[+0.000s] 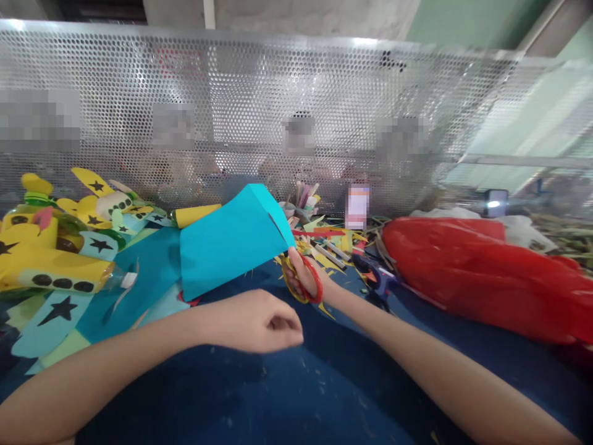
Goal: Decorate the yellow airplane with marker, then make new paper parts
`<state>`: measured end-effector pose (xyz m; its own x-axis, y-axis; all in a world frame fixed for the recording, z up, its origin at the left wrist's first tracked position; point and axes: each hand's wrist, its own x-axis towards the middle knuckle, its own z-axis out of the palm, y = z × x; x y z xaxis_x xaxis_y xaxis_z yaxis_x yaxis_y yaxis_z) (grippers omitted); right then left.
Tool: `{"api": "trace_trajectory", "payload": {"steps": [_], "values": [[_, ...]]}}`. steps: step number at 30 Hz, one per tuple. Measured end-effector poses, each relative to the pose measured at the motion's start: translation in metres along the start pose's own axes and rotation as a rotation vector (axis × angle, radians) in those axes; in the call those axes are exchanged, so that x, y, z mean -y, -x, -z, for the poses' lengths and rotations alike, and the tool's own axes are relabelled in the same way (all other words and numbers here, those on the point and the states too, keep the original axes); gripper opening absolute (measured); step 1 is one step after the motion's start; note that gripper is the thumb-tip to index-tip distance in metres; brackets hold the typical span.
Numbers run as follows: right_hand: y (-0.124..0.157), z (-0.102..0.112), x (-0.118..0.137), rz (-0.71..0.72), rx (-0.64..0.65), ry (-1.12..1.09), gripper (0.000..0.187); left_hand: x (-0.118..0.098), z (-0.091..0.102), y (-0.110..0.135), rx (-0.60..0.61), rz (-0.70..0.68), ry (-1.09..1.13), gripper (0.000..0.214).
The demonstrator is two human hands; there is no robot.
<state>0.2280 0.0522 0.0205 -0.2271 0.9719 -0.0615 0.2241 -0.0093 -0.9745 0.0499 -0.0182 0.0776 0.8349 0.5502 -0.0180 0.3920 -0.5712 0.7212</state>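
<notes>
My right hand [303, 272] is closed round a pair of scissors [319, 281] with red and yellow handles. The thumb tip meets the right corner of a bright blue paper sheet [231, 241], which stands tilted above the table with its right edge folded. A dark sliver, perhaps a scissor blade, shows along that edge; the rest of the blades is hidden. My left hand [264, 321] hovers in front of the sheet, apart from it, fingers curled round a hollow with nothing visible inside.
Plastic bottles covered in yellow paper as toy planes [69, 272] crowd the left. A glue gun [377, 278], red plastic bag [482, 272] and a phone [357, 207] lie right of the scissors. Paper scraps [324, 247] litter the middle; a perforated metal screen [250, 93] stands behind.
</notes>
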Motion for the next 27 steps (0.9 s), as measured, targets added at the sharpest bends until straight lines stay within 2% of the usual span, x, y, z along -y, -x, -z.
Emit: {"api": "trace_trajectory", "payload": {"steps": [2, 3, 4, 6, 9, 10, 11, 13, 15, 19, 24, 27], "values": [[-0.001, 0.000, -0.001, -0.035, 0.018, 0.020, 0.059, -0.023, 0.008, 0.010, 0.096, -0.111, -0.108, 0.024], [0.000, 0.000, -0.001, -0.023, 0.028, 0.040, 0.058, -0.031, 0.016, 0.013, 0.075, -0.123, -0.138, 0.025], [0.000, 0.000, -0.002, 0.004, 0.037, 0.051, 0.057, -0.036, 0.026, 0.014, -0.003, -0.125, -0.177, 0.026], [0.003, 0.000, -0.002, 0.067, 0.047, 0.069, 0.054, -0.034, 0.054, 0.010, -0.287, -0.103, -0.297, 0.027], [0.009, 0.001, 0.001, 0.134, 0.072, 0.150, 0.053, -0.011, 0.106, 0.001, -0.846, -0.028, -0.428, 0.024], [0.012, 0.002, 0.004, 0.173, 0.089, 0.203, 0.053, -0.002, 0.122, 0.000, -0.968, -0.016, -0.460, 0.028], [0.014, 0.003, 0.007, 0.218, 0.104, 0.261, 0.053, 0.007, 0.136, 0.001, -1.030, 0.003, -0.476, 0.034], [0.019, 0.007, 0.015, 0.306, 0.128, 0.373, 0.054, 0.022, 0.157, 0.009, -1.032, 0.069, -0.466, 0.049], [0.023, 0.012, 0.023, 0.379, 0.158, 0.459, 0.054, 0.033, 0.166, 0.020, -0.949, 0.085, -0.411, 0.056], [0.026, 0.022, 0.036, 0.477, 0.220, 0.557, 0.056, 0.042, 0.169, 0.035, -0.783, -0.053, -0.200, 0.060], [0.030, 0.030, 0.047, 0.483, 0.331, 0.648, 0.060, 0.034, 0.168, 0.045, -0.737, -0.154, -0.048, 0.066], [0.034, 0.033, 0.054, 0.532, 0.326, 0.639, 0.067, 0.021, 0.165, 0.052, -0.730, -0.162, -0.091, 0.050]]}}
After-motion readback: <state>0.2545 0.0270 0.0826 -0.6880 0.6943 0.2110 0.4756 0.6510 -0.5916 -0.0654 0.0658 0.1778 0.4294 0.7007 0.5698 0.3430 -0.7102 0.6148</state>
